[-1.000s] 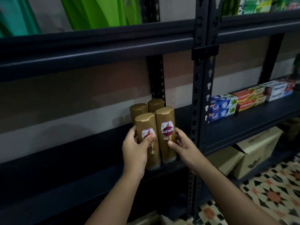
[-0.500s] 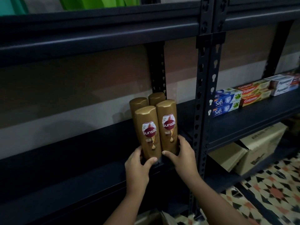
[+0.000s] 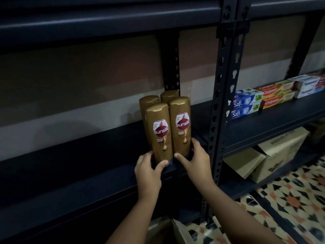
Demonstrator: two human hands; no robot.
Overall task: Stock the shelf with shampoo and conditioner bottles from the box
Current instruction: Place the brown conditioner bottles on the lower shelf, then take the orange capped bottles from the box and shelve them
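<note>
Four gold Sunsilk bottles stand upright, cap down, in a tight two-by-two cluster on the dark metal shelf (image 3: 105, 173), near its front edge and just left of the perforated upright post (image 3: 218, 120). The front-left bottle (image 3: 159, 134) and the front-right bottle (image 3: 181, 125) touch side by side; the two rear bottles (image 3: 149, 101) show only their tops behind them.

The left hand (image 3: 148, 170) curls its fingers round the base of the front-left bottle, thumb across the front. The right hand (image 3: 197, 161) cups the base of the front-right bottle, thumb in front and fingers wrapped round its right side.

On the neighbouring shelf to the right lie Safi toothpaste boxes (image 3: 245, 103), then Colgate boxes (image 3: 274, 94). Cardboard boxes (image 3: 274, 155) sit below them over a patterned tile floor (image 3: 290, 199). An open carton (image 3: 168, 231) shows at the bottom edge.
</note>
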